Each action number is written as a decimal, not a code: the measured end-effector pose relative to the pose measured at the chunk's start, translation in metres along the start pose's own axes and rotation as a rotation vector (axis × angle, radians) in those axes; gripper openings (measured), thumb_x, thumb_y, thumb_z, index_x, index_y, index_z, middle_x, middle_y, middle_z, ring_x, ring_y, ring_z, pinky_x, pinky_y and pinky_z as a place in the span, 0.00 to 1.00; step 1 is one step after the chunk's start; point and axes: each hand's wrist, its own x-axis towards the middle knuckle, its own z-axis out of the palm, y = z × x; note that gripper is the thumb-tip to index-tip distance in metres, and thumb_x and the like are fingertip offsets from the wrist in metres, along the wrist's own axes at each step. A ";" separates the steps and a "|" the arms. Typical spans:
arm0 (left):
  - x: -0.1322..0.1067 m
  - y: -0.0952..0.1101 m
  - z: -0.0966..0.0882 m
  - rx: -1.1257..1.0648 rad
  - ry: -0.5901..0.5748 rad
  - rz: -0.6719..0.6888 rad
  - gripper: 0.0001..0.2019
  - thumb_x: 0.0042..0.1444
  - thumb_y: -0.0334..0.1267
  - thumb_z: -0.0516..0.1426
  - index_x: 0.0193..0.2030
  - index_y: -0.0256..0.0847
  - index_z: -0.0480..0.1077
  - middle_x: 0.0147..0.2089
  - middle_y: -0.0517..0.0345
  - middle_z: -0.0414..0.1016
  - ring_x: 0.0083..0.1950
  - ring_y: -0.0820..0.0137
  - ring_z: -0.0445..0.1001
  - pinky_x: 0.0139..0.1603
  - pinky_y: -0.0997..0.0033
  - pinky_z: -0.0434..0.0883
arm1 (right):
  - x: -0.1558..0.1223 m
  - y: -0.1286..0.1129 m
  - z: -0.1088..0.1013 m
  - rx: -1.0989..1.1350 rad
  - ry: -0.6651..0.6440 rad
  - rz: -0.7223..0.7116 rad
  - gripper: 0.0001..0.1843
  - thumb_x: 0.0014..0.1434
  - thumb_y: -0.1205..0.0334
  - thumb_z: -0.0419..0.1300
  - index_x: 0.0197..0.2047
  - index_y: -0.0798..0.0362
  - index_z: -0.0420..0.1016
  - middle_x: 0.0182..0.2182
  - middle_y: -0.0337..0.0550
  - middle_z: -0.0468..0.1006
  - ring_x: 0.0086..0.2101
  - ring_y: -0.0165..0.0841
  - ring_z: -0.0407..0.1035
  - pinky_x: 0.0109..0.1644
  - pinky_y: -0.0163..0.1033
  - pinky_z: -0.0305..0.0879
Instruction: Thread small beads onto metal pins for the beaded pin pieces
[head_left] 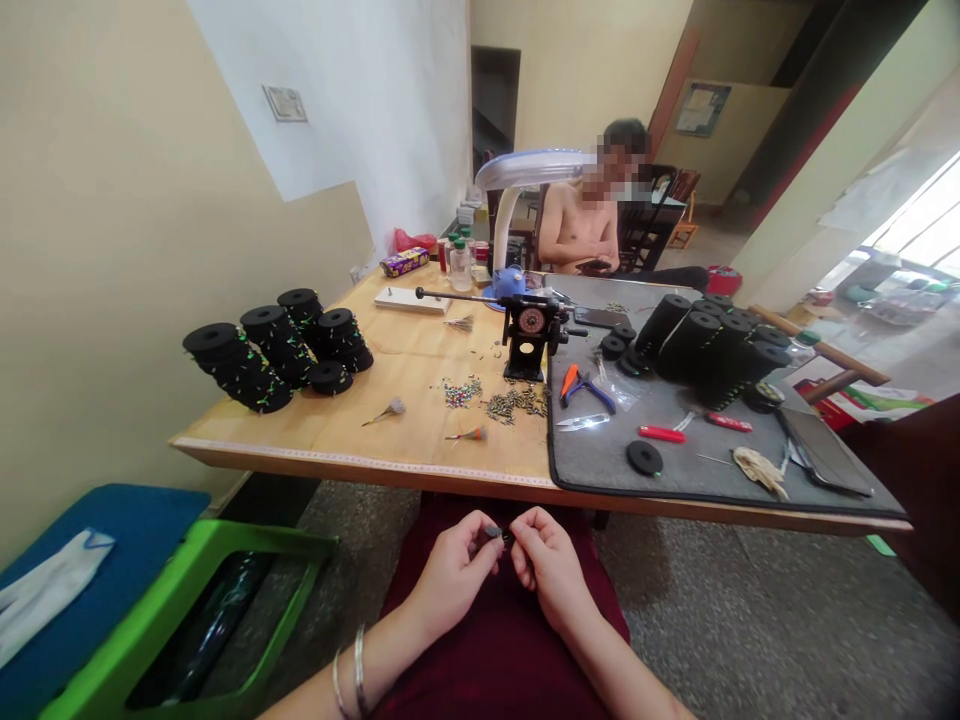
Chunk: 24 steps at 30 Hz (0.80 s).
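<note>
Above my lap, in front of the table edge, my left hand (459, 568) is closed in a pinch on a small dark grey piece (493, 532) whose kind I cannot make out. My right hand (546, 562) is close beside it, thumb and fingertips pressed together near the piece; whatever they pinch is too small to name. Nearest on the table lie a small bundle with an orange band (471, 434), another pale-tipped bundle (394, 408), a pile of colourful beads (460, 392) and a pile of small metal parts (514, 404).
A black hand-cranked winder (526, 340) stands mid-table before a lamp (510, 282). Stacks of black foam spools (217, 345) stand left, more spools (697, 340) right. Pliers (589, 390) and snips (583, 423) lie on the grey mat (607, 465). A person (581, 225) sits beyond.
</note>
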 end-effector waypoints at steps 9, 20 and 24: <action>0.001 0.004 0.001 -0.027 0.005 -0.052 0.05 0.52 0.36 0.54 0.28 0.39 0.63 0.23 0.65 0.63 0.24 0.74 0.62 0.28 0.74 0.62 | -0.001 -0.001 0.000 -0.031 -0.004 -0.002 0.20 0.51 0.45 0.61 0.27 0.52 0.59 0.10 0.25 0.60 0.12 0.20 0.45 0.16 0.27 0.39; 0.003 0.010 -0.002 0.031 0.048 -0.034 0.08 0.50 0.39 0.58 0.26 0.37 0.70 0.24 0.61 0.68 0.27 0.73 0.62 0.31 0.74 0.61 | -0.001 -0.002 0.001 -0.052 -0.082 -0.019 0.20 0.51 0.44 0.60 0.28 0.51 0.59 0.13 0.27 0.61 0.14 0.21 0.48 0.18 0.28 0.42; 0.003 0.010 -0.005 -0.085 0.050 -0.058 0.10 0.52 0.43 0.57 0.30 0.37 0.70 0.23 0.63 0.66 0.24 0.74 0.61 0.27 0.75 0.60 | -0.003 -0.009 0.000 -0.119 -0.146 -0.001 0.17 0.51 0.47 0.61 0.30 0.53 0.64 0.15 0.27 0.59 0.16 0.22 0.47 0.20 0.30 0.43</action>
